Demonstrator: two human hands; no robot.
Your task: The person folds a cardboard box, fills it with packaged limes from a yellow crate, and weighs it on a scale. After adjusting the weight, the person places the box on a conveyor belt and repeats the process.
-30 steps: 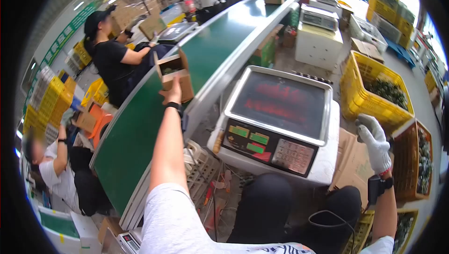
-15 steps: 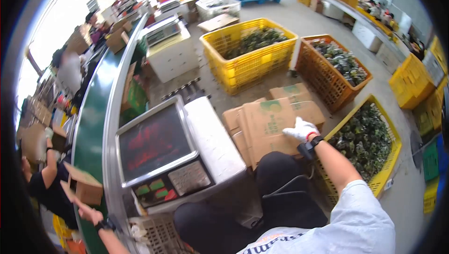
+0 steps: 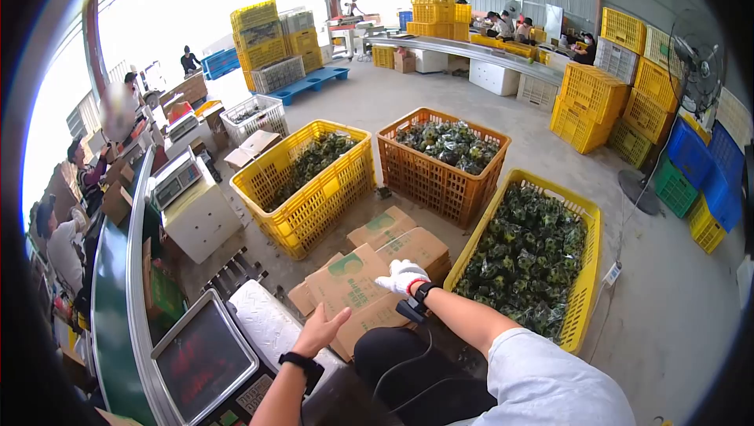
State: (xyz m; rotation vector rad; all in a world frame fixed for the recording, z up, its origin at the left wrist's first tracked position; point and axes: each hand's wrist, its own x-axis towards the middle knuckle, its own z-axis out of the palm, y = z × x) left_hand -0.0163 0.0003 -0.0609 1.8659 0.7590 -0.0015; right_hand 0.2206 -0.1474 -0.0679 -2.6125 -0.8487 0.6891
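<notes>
My right hand (image 3: 404, 276), in a white glove with a black wrist strap, is over the right part of the top flattened cardboard box (image 3: 353, 281); its fingers are spread and point left. My bare left hand (image 3: 320, 330), with a black band, is at the near left edge of the same stack, thumb and fingers apart. More folded cardboard (image 3: 412, 247) lies just behind. Right of the stack stands a yellow crate (image 3: 591, 269) full of dark green bagged produce. Whether either hand touches the cardboard is hard to tell.
Farther off are another yellow crate (image 3: 302, 226) and an orange-brown crate (image 3: 440, 182), both holding produce. On the left are a scale (image 3: 206, 359), a white box (image 3: 200, 218) and a green conveyor (image 3: 114, 292) with people beyond it. A standing fan (image 3: 695, 65) is at right.
The view has swung to the right and up. My left hand has come from beside the conveyor to the cardboard stack. My right hand is still over the cardboard.
</notes>
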